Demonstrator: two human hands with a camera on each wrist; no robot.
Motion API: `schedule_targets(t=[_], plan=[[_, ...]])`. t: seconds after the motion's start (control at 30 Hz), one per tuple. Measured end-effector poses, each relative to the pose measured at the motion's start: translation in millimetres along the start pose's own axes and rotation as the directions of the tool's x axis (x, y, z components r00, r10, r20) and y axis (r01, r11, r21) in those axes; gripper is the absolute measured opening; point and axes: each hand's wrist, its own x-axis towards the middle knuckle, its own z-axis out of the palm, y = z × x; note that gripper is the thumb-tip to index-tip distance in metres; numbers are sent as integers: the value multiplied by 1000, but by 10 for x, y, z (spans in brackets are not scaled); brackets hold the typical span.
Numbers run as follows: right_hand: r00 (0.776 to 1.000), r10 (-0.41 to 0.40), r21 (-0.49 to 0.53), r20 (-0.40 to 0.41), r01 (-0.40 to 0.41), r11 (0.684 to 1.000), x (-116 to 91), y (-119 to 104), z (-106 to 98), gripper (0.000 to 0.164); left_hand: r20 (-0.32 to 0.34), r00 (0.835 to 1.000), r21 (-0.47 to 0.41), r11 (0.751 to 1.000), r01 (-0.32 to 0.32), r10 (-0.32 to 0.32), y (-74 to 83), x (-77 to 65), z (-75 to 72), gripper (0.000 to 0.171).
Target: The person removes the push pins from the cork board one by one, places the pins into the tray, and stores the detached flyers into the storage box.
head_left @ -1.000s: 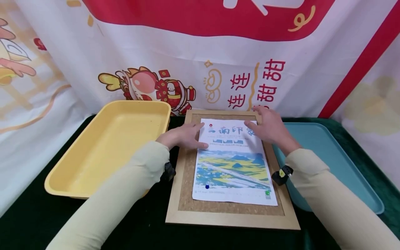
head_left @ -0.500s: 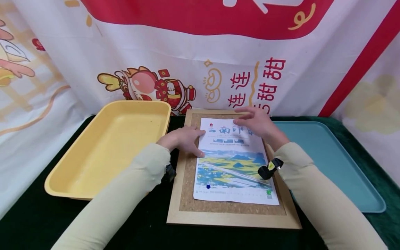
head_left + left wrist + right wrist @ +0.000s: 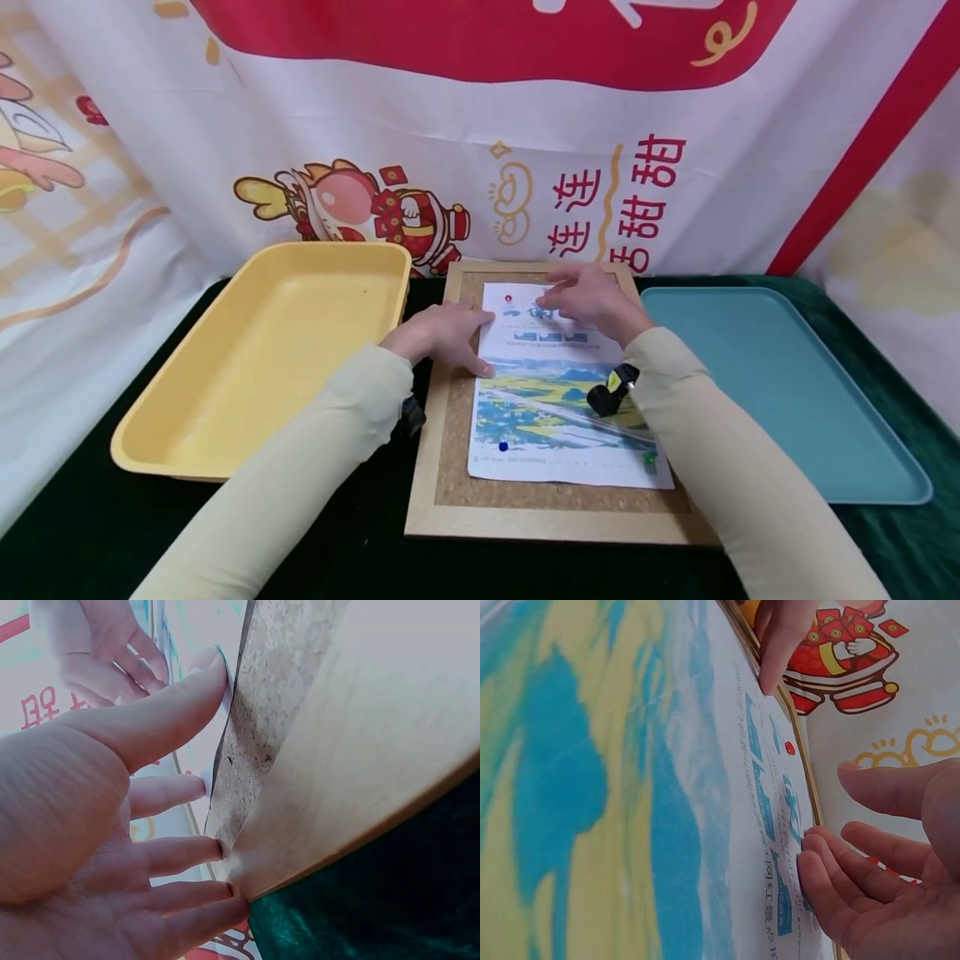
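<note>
A printed sheet of paper [image 3: 540, 417] with a landscape picture lies on a wood-framed cork board [image 3: 454, 450]. A blue pin [image 3: 503, 447] sits at its lower left and a green pin [image 3: 649, 457] at its lower right. Near the top left corner is a small round red pin head [image 3: 790, 748]. My left hand [image 3: 448, 333] rests along the sheet's left edge, thumb and fingers spread, as the left wrist view shows too. Over the sheet's top part is my right hand [image 3: 592, 302], its fingertips right at the printed title and its thumb apart from them.
A yellow tray [image 3: 255, 367] stands left of the board, and a blue tray [image 3: 780, 392] lies to the right, partly behind the right sleeve. Dark green cloth [image 3: 337, 542] covers the table. A printed white and red curtain [image 3: 450, 108] hangs close behind the board.
My right hand has moved left from the sheet's top right corner to above its title. My left hand has shifted slightly down along the left edge.
</note>
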Motion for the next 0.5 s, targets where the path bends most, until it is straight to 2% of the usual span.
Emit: schedule_targets(t=[0.17, 0.3, 0.5], plan=[[1000, 7, 47, 9, -7, 999, 72, 14, 7, 57, -2, 1000, -17, 1000, 0, 0, -6, 13, 20, 93], [1000, 11, 87, 2, -11, 996, 112, 46, -3, 53, 1, 1000, 2, 1000, -8, 8, 14, 34, 21, 92], [1000, -6, 40, -26, 7, 999, 171, 49, 48, 46, 15, 1000, 43, 999, 4, -5, 32, 31, 5, 93]])
